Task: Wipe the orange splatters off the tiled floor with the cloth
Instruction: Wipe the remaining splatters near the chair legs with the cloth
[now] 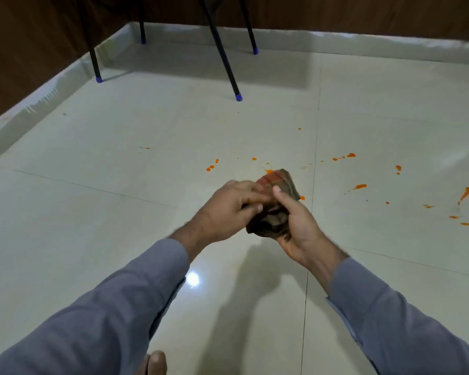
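Note:
A dark brown cloth (275, 212) with an orange-stained striped end is bunched up in the air above the pale tiled floor (119, 212). My right hand (298, 226) grips it from below and the right, thumb on top. My left hand (228, 209) pinches its left side with curled fingers. Orange splatters lie on the floor: small drops (211, 167) just beyond my hands, a line of drops (347, 156) further right, and longer streaks (465, 193) near the right edge.
Black table legs with blue caps (238, 97) stand on the floor at the back, one more at the left (99, 79). A dark wooden wall with a pale skirting (38, 98) bounds the floor at left and back. My knee (155, 362) shows at the bottom edge.

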